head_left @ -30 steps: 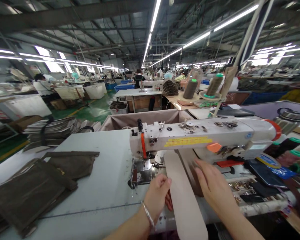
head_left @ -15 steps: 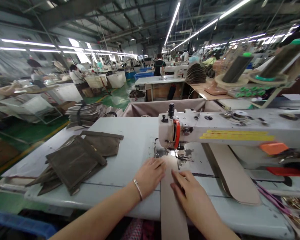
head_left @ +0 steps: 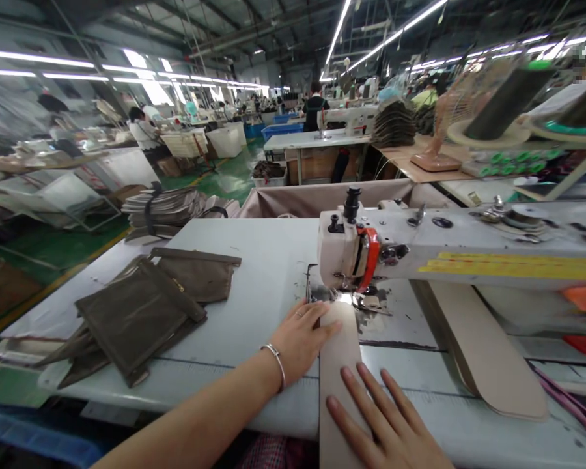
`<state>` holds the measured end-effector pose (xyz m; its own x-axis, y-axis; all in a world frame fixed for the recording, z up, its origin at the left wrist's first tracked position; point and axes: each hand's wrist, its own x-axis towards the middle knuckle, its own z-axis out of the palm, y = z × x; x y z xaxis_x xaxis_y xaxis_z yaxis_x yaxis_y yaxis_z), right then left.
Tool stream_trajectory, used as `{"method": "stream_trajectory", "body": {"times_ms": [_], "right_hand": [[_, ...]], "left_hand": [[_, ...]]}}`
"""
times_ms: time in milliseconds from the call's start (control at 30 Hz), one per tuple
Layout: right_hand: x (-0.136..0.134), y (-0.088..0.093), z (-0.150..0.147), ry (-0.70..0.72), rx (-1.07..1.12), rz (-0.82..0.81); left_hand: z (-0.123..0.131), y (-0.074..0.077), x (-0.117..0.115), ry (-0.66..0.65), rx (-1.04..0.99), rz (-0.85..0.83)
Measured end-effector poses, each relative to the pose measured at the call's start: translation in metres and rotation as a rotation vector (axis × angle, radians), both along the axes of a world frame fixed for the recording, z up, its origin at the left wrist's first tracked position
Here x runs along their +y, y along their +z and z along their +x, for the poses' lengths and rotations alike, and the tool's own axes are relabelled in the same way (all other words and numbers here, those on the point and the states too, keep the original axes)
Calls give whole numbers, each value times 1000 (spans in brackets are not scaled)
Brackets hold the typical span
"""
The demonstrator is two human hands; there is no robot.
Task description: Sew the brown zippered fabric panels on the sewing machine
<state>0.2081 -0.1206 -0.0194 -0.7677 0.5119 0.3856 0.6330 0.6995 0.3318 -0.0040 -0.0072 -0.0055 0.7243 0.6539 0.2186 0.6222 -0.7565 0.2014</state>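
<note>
A long beige strip [head_left: 336, 352] lies on the grey sewing table [head_left: 254, 273], its rounded far end under the presser foot of the white sewing machine [head_left: 449, 251]. My left hand [head_left: 300, 339] lies flat with fingers stretched out, pressing the strip's left edge near the needle. My right hand [head_left: 385, 423] rests open on the strip's near part, fingers spread. A second beige strip [head_left: 483, 358] lies to the right under the machine arm.
A pile of dark brown fabric pieces [head_left: 141, 312] sits on the table's left. Thread cones [head_left: 508, 98] stand at the back right. A cloth bin [head_left: 322, 195] hangs behind the table. Other workers and tables fill the hall behind.
The view has swung left and nearer the needle. My left hand slid forward along the strip toward the presser foot; my right hand drew back toward me and opened flat on the strip.
</note>
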Motion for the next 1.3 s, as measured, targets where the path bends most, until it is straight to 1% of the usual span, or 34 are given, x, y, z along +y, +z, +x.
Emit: {"method": "stream_trajectory", "body": {"times_ms": [67,167,300,433,567,633,733,900,1167,1300], "right_hand": [[2,2,3,28,28,-27],[3,3,6,30,82,-59],[0,4,6,48,146,-66],[2,7,5,82,112,-54],[8,12,8,140,69,-66],[12,10,11,116,61,-127],[16,2,13,46,95,-222],[18,-7,14,-12,173,-307],[19,-5,13,-44,155,-296],[21,-4,14,-8,174,-268]], "left_hand": [[1,2,-1,12,-18,-13],[1,3,-2,5,-30,-8],[0,0,-1,-9,-59,19],[0,-3,0,-5,-60,22],[0,-2,1,2,-42,10],[1,0,1,13,-25,2],[4,1,3,38,12,-27],[8,2,6,57,37,-63],[7,0,6,59,20,-64],[8,-3,6,79,6,-69]]}}
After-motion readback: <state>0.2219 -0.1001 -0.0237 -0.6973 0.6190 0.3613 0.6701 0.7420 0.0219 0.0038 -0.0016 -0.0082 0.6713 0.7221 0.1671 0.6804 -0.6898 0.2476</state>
